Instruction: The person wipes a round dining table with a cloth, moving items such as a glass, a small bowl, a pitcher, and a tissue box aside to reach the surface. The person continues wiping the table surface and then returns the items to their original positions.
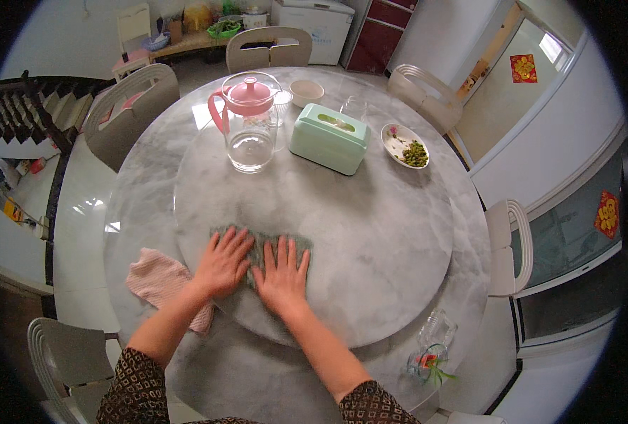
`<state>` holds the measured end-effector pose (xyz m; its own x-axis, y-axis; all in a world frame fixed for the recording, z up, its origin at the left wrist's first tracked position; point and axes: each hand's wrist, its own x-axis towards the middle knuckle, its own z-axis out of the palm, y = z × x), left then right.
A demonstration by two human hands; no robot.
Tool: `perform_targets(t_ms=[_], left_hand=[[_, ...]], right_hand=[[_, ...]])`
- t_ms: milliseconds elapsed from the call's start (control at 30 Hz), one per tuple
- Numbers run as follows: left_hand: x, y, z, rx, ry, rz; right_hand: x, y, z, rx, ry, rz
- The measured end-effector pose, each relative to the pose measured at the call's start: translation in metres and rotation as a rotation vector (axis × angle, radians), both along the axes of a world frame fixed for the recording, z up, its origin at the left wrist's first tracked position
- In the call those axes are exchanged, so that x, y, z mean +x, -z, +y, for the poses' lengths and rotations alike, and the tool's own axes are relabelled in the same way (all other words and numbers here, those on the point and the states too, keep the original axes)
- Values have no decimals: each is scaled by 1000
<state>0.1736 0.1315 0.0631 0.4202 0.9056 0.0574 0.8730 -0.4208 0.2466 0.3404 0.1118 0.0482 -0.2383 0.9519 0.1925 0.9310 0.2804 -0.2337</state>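
Both hands press flat on a dark green cloth (261, 241) spread on the marble-patterned lazy Susan (377, 254). My left hand (223, 265) covers the cloth's left end, fingers spread. Beside it, my right hand (283, 275) rests on the right part with its fingers apart. A pink textured cloth (160, 275) lies left of my left forearm, over the tabletop near the turntable's edge. Beyond my hands stand a glass pitcher with a pink lid and handle (250, 127) and a light green tissue box (329, 139).
An oval dish of green food (405, 146) sits right of the tissue box. Behind are a bowl (307, 93) and clear glasses (354, 108). A glass ashtray (437, 328) and a glass with a small plant (429, 363) stand at the lower right. Several chairs (269, 47) ring the table.
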Motion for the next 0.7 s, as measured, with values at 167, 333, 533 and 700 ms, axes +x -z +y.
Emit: perform_targets(t_ms=[167,333,533,700], left_hand=[[27,-8,-92,-24,107,6],[72,-9,-133,-60,229,-4],[143,4,-146,-36,399,-18],[176,25,-113,-10,437,-155]], right_hand=[[33,-26,-99,-142,-12,25],[83,-20,-146,-146,66,8],[148,0,-167,-104,175,-63],[181,13,-143,-60,228,-111]])
